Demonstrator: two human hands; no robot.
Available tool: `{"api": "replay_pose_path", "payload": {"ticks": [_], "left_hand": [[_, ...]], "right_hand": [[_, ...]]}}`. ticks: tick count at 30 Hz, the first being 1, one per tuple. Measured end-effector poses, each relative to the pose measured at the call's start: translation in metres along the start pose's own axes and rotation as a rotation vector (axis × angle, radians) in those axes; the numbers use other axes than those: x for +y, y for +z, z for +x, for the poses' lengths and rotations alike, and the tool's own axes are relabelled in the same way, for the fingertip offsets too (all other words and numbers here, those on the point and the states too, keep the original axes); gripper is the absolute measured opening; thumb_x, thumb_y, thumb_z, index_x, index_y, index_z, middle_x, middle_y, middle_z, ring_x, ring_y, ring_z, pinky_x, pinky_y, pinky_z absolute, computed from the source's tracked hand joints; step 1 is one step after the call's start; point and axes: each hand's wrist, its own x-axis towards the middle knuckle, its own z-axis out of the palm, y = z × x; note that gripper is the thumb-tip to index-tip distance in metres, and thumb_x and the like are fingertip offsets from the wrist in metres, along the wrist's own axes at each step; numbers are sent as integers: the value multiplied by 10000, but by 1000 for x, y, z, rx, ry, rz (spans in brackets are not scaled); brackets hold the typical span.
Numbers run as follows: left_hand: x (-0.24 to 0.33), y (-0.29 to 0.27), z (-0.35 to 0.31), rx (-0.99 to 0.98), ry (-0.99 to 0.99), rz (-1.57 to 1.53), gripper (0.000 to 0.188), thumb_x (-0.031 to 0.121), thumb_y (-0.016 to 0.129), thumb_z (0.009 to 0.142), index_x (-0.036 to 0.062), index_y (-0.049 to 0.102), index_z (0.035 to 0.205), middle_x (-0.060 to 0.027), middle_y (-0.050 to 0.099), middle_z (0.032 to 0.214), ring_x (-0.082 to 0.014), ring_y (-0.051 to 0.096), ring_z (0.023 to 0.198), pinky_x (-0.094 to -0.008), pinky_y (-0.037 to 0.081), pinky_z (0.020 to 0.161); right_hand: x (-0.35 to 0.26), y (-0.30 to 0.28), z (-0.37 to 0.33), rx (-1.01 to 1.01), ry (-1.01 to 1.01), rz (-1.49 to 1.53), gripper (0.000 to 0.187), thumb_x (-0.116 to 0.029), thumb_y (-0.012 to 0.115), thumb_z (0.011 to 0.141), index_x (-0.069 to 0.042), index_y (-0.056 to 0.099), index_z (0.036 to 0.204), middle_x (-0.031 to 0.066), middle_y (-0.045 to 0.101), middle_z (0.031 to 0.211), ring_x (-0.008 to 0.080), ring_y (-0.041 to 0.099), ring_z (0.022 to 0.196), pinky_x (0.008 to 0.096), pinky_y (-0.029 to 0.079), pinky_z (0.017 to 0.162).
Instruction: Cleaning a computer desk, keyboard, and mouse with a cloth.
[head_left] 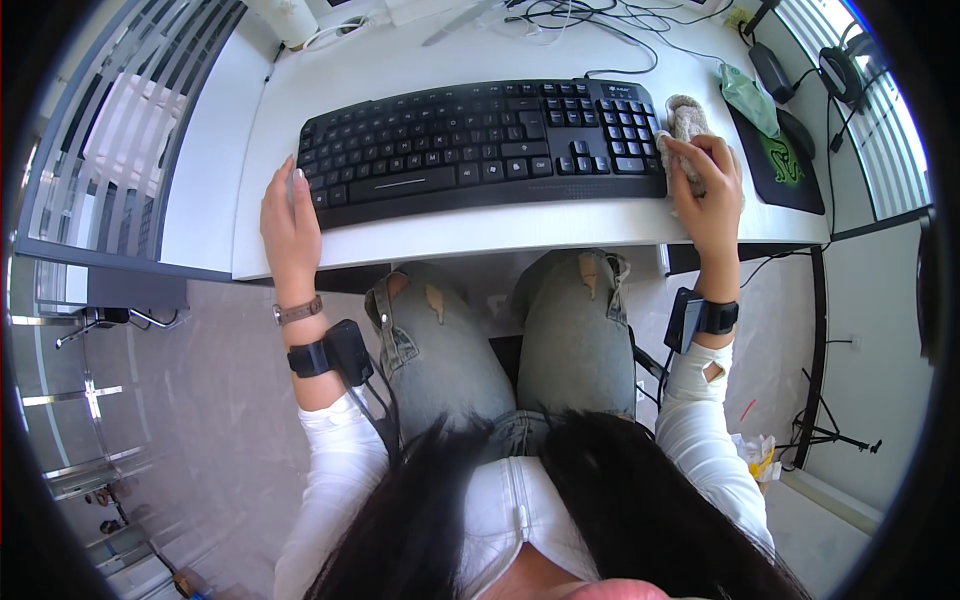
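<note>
The left hand (290, 215) lies flat and open on the white desk (400, 60), fingers touching the near-left corner of the black keyboard (480, 145), as if steadying it; the keyboard's long axis runs left to right across the desk, tilted slightly so its right end sits a little farther; at that right end the right hand (712, 190) is closed on a grey-beige cloth (686, 120), pressing it against the keyboard's right edge beside the number pad; the cloth thus lies far and just left of the right palm, well apart from the left hand; right of it lie a black mouse pad (785, 165) and a crumpled green wipe (748, 95).
</note>
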Motion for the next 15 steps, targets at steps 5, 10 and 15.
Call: {"api": "replay_pose_path", "payload": {"ticks": [5, 10, 15], "left_hand": [[2, -2, 0, -2, -13, -3, 467, 369, 395, 1015, 18, 547, 1283, -196, 571, 1281, -351, 520, 1203, -404, 388, 1026], [1, -2, -1, 2, -18, -16, 479, 387, 402, 1010, 20, 549, 1281, -196, 573, 1276, -354, 521, 1197, -404, 389, 1023], [0, -1, -1, 5, 0, -33, 485, 403, 412, 1005, 27, 551, 1277, -199, 577, 1268, -361, 524, 1185, -413, 388, 1018]], "right_hand": [[-1, -2, -2, -6, -1, -12, 168, -78, 641, 739, -72, 698, 897, 86, 574, 879, 296, 555, 868, 396, 437, 807], [2, -2, -8, -13, 22, 11, 159, -99, 652, 717, -70, 698, 867, 90, 564, 851, 293, 548, 841, 391, 436, 788], [-3, -2, -6, -16, 13, 12, 185, -109, 668, 710, -81, 718, 885, 94, 556, 844, 288, 545, 841, 386, 437, 792]]}}
